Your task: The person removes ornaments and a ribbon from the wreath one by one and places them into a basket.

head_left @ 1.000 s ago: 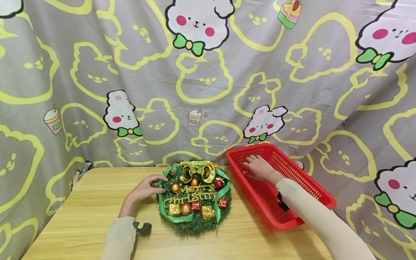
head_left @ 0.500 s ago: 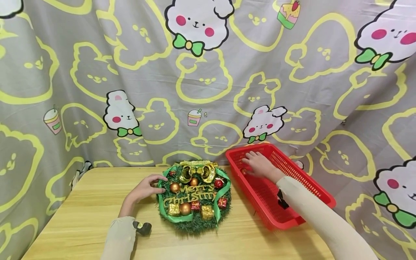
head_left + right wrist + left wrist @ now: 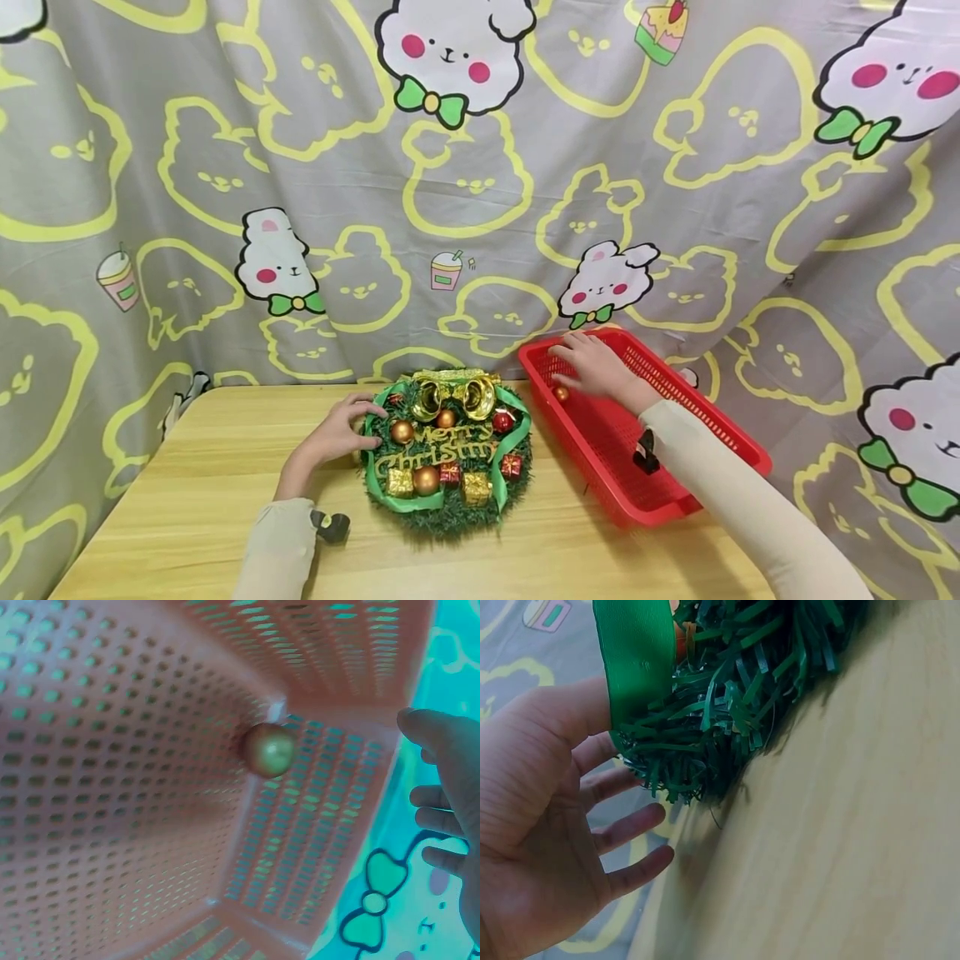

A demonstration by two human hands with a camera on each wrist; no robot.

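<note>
A round green Christmas wreath [image 3: 450, 521] lies on the table, with gold bells [image 3: 453, 398], bronze balls, small gift boxes, gold lettering and a green ribbon [image 3: 517, 433]. At its left edge is my left hand [image 3: 341, 429]. The left wrist view shows that hand [image 3: 547, 802] with fingers spread and loosely extended, thumb and upper fingers against the ribbon and tinsel. My right hand [image 3: 596, 367] hovers over the far end of the red basket [image 3: 570, 433], fingers extended, holding nothing. Below it, a bronze ball [image 3: 268, 750] sits in a basket corner, apart from the fingers.
The light wooden table [image 3: 187, 475] carries the wreath and the basket. A grey curtain [image 3: 487, 200] with cartoon animals hangs right behind them. Black straps [image 3: 645, 454] sit at both sleeves. The basket's raised walls surround the ball.
My right hand has lifted slightly and moved back from the ball, which now shows more fully in the basket. The left hand and the wreath have stayed in place.
</note>
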